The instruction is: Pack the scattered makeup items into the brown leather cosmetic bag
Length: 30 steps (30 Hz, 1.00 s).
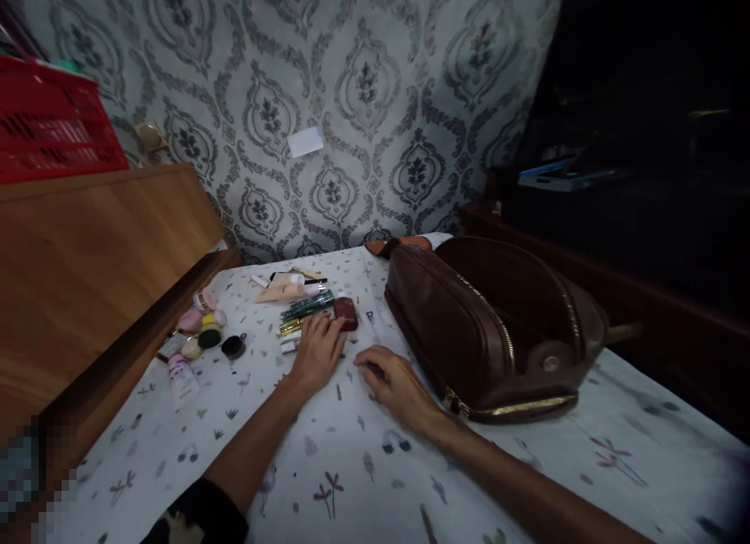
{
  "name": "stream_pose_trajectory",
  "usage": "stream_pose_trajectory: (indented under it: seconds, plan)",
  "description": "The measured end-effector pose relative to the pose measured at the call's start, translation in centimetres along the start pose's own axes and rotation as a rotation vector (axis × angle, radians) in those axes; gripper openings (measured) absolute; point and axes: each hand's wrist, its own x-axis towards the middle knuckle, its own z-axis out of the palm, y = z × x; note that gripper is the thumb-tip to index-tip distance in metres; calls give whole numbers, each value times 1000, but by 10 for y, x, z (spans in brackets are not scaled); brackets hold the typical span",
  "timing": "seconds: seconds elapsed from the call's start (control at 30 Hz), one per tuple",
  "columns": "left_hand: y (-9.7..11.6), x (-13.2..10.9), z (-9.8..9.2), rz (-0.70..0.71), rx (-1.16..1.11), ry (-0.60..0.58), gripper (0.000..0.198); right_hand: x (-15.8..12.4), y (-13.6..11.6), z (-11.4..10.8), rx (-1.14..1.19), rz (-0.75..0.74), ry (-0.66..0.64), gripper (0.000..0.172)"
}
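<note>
My left hand lies flat on the patterned sheet, fingers stretched toward a dark red compact and some slim tubes, with nothing in it. My right hand rests palm down beside it, fingers loosely curled, next to an open brown leather pouch with a gold zip. Whether the right hand holds anything is hidden.
Small cosmetic jars, a dark round pot and a white tube lie scattered at the left. A wooden headboard runs along the left, with a red crate on top. Dark furniture stands at the right, patterned wallpaper behind.
</note>
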Motion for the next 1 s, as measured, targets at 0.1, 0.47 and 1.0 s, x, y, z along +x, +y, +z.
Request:
stream_pose_trajectory:
  seconds: [0.1,0.47,1.0]
  plan:
    - [1,-1,3,-12,1,15,38,-4,1,-2,0,-4,-1,23]
    - [1,0,8,-51,22,-48,44,-4,0,-4,38,47,-33,27]
    - [-100,-17,-45,-592,250,86,46,-1,2,-6,63,143,-60,35]
